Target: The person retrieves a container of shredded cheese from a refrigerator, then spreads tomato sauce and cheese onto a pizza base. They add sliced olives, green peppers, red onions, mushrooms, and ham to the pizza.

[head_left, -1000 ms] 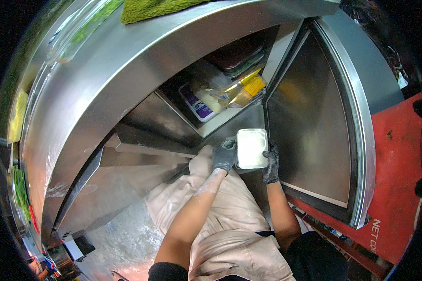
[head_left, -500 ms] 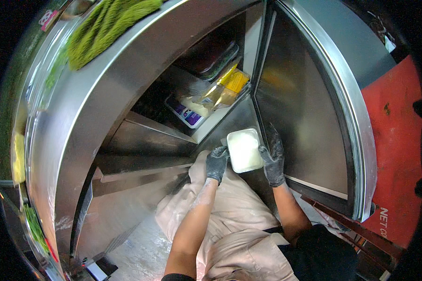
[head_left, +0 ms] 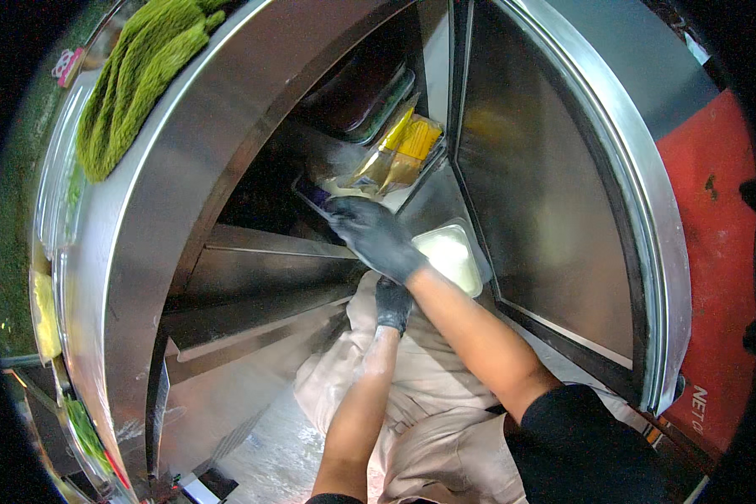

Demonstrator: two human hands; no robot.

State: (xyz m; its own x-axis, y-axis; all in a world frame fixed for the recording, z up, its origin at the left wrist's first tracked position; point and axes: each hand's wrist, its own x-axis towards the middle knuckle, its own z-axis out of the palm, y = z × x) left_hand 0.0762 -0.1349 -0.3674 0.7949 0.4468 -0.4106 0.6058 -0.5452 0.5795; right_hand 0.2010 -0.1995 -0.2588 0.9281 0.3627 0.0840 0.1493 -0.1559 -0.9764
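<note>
1. Head view, right hand: my gloved right grip (head_left: 370, 233) extends forward and leftward, fingertips over or beside a purple-edged tub (head_left: 312, 192). Its fingers are obscured; I cannot tell their spread or hold.
2. Head view, left hand: the white container (head_left: 448, 259) lies right of and slightly beyond my left grip (head_left: 392, 304), the nearer hand, long axis pointing mostly away from me. My right wrist hides whether the left grip has hold of it.
3. Head view, writing: pale lettering marks a red panel (head_left: 706, 252); the tub's label is mostly covered.
</note>
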